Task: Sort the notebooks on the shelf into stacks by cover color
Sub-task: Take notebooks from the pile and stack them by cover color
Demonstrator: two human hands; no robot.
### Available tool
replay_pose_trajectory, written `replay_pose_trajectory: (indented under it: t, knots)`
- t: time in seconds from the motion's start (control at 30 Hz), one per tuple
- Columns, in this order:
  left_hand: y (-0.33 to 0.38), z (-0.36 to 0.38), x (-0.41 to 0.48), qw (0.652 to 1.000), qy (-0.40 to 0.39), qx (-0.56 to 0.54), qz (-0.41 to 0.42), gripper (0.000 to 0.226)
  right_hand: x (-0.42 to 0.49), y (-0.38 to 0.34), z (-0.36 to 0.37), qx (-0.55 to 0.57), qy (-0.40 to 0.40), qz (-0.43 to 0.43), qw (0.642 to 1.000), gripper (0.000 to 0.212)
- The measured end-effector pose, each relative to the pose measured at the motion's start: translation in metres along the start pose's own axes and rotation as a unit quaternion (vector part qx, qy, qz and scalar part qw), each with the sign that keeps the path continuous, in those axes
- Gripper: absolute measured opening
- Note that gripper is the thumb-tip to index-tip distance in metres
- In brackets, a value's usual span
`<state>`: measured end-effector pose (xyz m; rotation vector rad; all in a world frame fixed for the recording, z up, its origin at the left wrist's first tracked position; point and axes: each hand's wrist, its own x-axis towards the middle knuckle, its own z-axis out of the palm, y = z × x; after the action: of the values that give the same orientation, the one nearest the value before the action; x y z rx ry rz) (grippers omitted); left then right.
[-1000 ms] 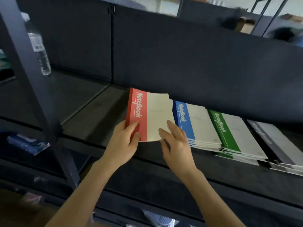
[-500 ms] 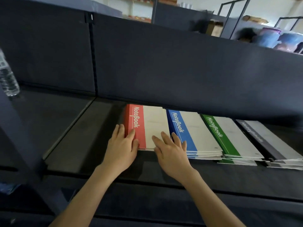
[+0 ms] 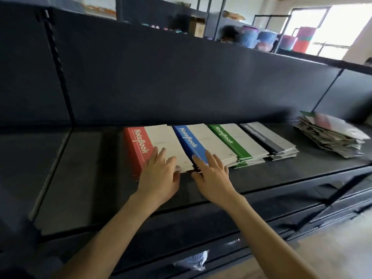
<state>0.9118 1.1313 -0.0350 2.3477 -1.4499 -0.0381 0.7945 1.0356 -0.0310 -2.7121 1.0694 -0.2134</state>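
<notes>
Four notebook stacks lie side by side on the dark shelf (image 3: 76, 178): a red stack (image 3: 138, 146), a blue stack (image 3: 187, 139), a green stack (image 3: 225, 135) and a grey-black stack (image 3: 259, 135). My left hand (image 3: 159, 174) rests flat on the near end of the red stack with straight fingers. My right hand (image 3: 211, 174) lies with spread fingers on the near end of the blue stack, beside the red one. Neither hand holds anything.
An untidy pile of mixed notebooks (image 3: 330, 133) sits at the shelf's right end. A dark back panel (image 3: 181, 87) rises behind the stacks. Lower shelves run below the front edge. Boxes and coloured containers (image 3: 261, 39) stand on racks beyond.
The red notebook that both hands held raised now lies flat on the red stack. Both hands shifted a little to the right, and the view swung right, revealing the mixed pile.
</notes>
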Motion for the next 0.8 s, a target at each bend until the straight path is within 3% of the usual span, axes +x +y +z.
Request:
replay_pose_trajectory:
  t: [0.4, 0.8]
  knots:
    - [0.076, 0.032, 0.011, 0.989, -0.048, -0.028, 0.137, 0.061, -0.054, 0.078, -0.021, 0.015, -0.011, 0.113, 0.993, 0.063]
    - [0.217, 0.103, 0.068, 0.975, -0.089, -0.042, 0.198, 0.059, -0.071, 0.250, -0.062, 0.023, 0.019, 0.175, 0.984, 0.061]
